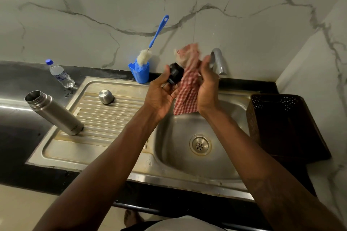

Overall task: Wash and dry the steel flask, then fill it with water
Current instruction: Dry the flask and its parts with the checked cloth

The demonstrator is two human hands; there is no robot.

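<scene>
The steel flask [53, 111] stands open-mouthed on the left end of the ribbed drainboard [105, 118]. Its steel cup lid [106, 96] sits upside down further back on the drainboard. Above the sink bowl [187, 146], my left hand [161, 95] grips the flask's black stopper [175, 73]. My right hand [207, 88] holds a red-and-white checked cloth [187, 88] against the stopper; the cloth's top is blurred.
A blue holder [139, 72] with a blue-handled bottle brush [157, 33] stands at the back of the sink. A plastic water bottle [60, 74] stands on the black counter at left. The tap [218, 62] is behind my right hand. A dark perforated basket [281, 124] sits right of the sink.
</scene>
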